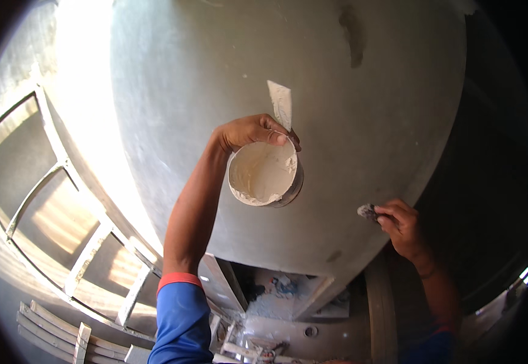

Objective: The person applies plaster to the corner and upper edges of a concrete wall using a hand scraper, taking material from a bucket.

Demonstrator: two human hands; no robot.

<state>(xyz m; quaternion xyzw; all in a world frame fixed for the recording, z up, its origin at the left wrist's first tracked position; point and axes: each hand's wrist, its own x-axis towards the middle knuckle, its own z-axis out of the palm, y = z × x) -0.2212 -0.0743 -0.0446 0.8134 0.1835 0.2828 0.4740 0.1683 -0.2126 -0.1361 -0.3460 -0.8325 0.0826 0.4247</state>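
Note:
My left hand grips the rim of a round tub, its thumb over the edge. White putty coats the tub's inside wall and bottom. A putty knife blade, smeared with the same putty, sticks up from behind the fingers of that hand; its handle is hidden. Off to the right, my right hand pinches a small dark, crumpled wad with a pale tip, perhaps a rag. Behind both hands spreads a smooth grey plastered surface with a dark damp-looking streak near its top.
At left, a wooden ladder-like frame leans beside a brightly lit strip of wall. Stacked wooden slats lie at the lower left. Below, an opening shows a littered floor and a wooden post. The right side is dark.

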